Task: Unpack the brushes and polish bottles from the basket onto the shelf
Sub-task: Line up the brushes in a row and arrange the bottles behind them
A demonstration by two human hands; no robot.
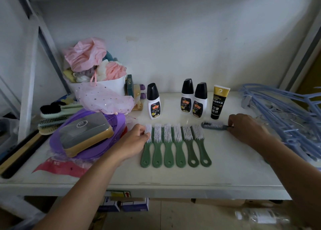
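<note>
A: Head view, white shelf (225,160) first. What lies on it?

B: Six green brushes (175,144) in a row, side by side, long axes running front to back: white bristle heads toward the wall, handle loops toward the shelf's front edge. The two on the right tilt slightly.

A: Bottles?

B: Three polish bottles (187,96), white with black caps, upright behind the row; one stands apart to the left, two touch. Their dark labels carry red and yellow print too small to read. Beside them a black and gold tube (219,102) stands cap down, with Chinese characters I cannot make out with confidence.

A: Hands?

B: Left hand (134,143) rests against the leftmost green brush, fingertips curled onto its bristles. Right hand (246,127) pinches the handle end of a grey brush (214,125), which lies crosswise, head pointing left, behind the row's right end.

A: The basket?

B: Not identifiable.
</note>
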